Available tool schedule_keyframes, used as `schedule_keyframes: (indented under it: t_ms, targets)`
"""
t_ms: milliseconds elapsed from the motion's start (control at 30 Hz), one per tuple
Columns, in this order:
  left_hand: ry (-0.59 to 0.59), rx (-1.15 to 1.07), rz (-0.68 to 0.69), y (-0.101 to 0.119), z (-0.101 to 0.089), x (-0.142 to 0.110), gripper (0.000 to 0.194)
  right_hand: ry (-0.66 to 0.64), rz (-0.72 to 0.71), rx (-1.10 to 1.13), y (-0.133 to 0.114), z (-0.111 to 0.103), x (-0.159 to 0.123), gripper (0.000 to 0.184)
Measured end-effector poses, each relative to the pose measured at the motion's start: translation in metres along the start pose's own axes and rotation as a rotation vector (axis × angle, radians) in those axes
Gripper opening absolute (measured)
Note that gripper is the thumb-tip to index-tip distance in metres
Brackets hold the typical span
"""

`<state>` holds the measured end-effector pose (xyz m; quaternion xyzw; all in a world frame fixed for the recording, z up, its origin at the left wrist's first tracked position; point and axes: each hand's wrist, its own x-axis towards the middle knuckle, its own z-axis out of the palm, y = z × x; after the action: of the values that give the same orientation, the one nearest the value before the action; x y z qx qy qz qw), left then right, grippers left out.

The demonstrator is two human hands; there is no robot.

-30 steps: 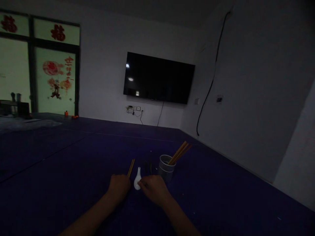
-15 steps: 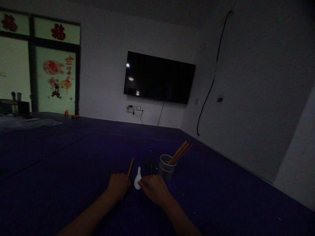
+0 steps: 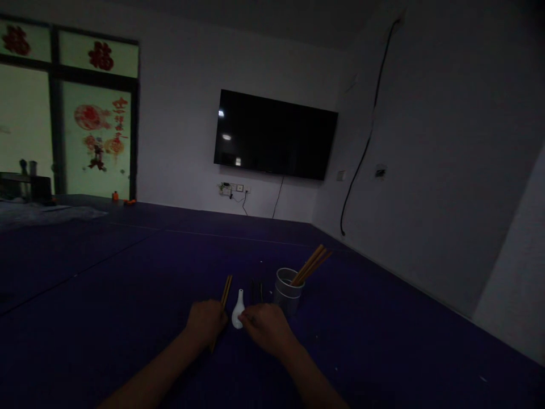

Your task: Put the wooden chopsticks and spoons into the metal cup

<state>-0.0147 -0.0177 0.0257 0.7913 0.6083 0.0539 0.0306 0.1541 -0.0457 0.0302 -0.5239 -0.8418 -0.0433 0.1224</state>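
Observation:
My left hand [image 3: 206,322] is closed around a pair of wooden chopsticks [image 3: 226,289], which point away from me and show on both sides of the fist. Just right of them a white soup spoon [image 3: 239,309] lies with its handle pointing away. My right hand [image 3: 264,325] is closed, its fingertips at the right edge of the spoon's bowl. What its fingers hold, if anything, is hidden. Beyond its knuckles lie two slim dark utensils [image 3: 256,291], too dim to name. To their right a grey metal cup [image 3: 288,292] holds several wooden chopsticks [image 3: 313,266].
A dark blue-purple surface [image 3: 170,267] spreads all around, with small white specks on it. Clear plastic sheeting [image 3: 46,215] and small orange items [image 3: 123,200] lie at the far left. A television [image 3: 276,136] hangs on the far wall.
The chopsticks in my left hand have spread slightly and now show as two separate sticks, with their near ends visible below the fist. My right hand has barely moved.

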Motion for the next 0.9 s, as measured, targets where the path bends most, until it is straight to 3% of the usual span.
schedule_keyframes:
  t_ms: [900]
  targets:
    - [0.040,0.013,-0.019,-0.0037,0.0060,0.0023,0.032,-0.003,-0.012,0.003,-0.0010,0.0002,0.0009,0.033]
